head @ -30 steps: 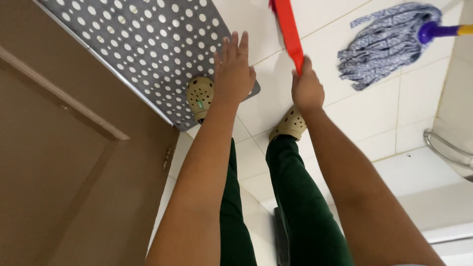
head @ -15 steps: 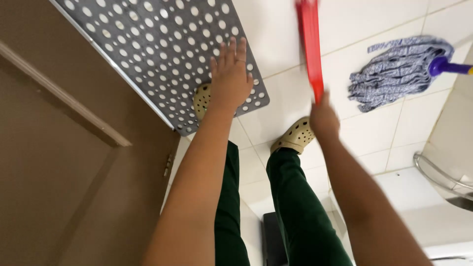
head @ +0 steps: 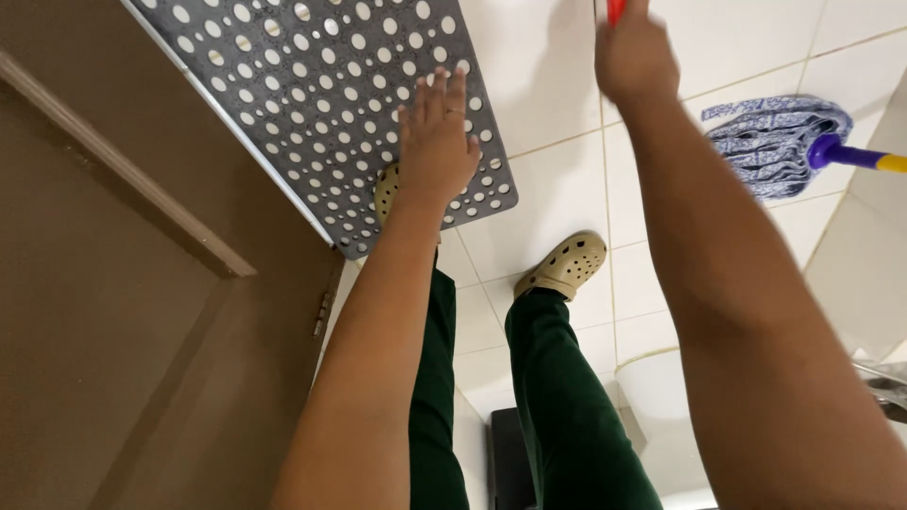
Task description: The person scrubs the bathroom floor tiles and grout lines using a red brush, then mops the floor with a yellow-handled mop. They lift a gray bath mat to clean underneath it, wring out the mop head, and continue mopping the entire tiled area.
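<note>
Moved: right hand (head: 635,59) w/ red handle (head: 616,9) now farther up-frame vs 0.5 s ago.
Left hand (head: 436,142): fingers spread flat, holding nothing, over grey perforated mat (head: 312,85).
Right: fingers closed round handle.
Mat axis: runs far-left to near-right; left hand nearer.

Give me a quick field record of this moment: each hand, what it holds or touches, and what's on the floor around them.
left hand: open, fingers spread, stretched out over the grey perforated mat; contact unclear
right hand: closed around a red handle, mostly out of frame
mat: on white tiled floor, one edge along the brown door
mop head: blue-grey, purple and yellow handle, lying on tiles at right
feet: tan clogs, one partly on the mat
</note>
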